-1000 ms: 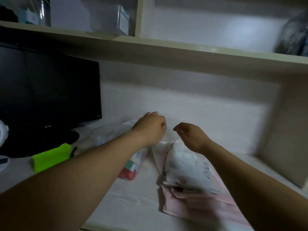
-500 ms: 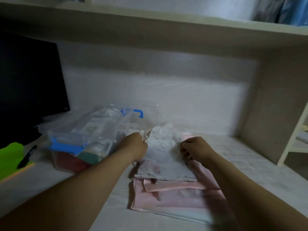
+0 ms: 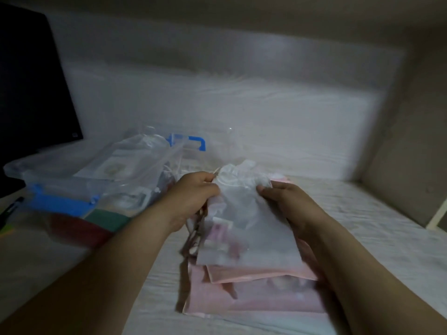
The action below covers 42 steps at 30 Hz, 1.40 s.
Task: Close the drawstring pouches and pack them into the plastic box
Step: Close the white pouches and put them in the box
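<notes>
A person works at a dim desk (image 3: 367,228), both hands on a white drawstring pouch (image 3: 251,228). The left hand (image 3: 193,198) curls its fingers round the left of the pouch's gathered neck; the right hand (image 3: 289,205) grasps the right edge, thumb on top. The pouch lies between the two hands, atop a stack of pink pouches (image 3: 256,296) that reaches back under the wrists. Just beyond the left hand's outer side stands the clear plastic box (image 3: 55,176) with blue latches, pouches already visible inside. A dark monitor (image 3: 31,81) stands farther out past the box.
</notes>
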Each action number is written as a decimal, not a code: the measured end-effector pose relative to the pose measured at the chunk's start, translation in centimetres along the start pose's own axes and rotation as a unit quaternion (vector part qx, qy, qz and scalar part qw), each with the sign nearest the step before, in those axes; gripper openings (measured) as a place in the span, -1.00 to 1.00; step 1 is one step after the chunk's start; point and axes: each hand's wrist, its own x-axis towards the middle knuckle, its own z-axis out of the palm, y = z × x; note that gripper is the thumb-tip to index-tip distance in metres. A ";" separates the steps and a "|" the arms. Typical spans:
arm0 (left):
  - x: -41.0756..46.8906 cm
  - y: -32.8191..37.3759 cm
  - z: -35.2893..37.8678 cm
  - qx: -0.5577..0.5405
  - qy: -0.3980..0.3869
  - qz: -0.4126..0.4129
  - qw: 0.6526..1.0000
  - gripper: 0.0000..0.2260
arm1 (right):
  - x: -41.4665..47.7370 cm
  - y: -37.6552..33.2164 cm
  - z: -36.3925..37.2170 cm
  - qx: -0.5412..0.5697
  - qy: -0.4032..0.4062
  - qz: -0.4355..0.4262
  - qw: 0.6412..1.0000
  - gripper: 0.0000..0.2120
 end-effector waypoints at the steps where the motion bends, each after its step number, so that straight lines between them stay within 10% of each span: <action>1: -0.1 0.2 -0.1 -0.048 -0.029 -0.013 0.998 -0.81 | 0.1 0.0 0.2 0.014 -0.016 0.012 1.000 -0.81; 20: -0.3 -0.8 1.1 -0.162 0.096 -0.049 0.981 -0.75 | -0.2 0.7 1.7 0.111 -0.061 -0.042 0.991 -0.72; 42: 0.0 -0.5 0.7 -0.464 0.027 -0.095 0.880 -0.57 | 0.4 0.4 0.1 0.391 0.005 0.006 0.920 -0.66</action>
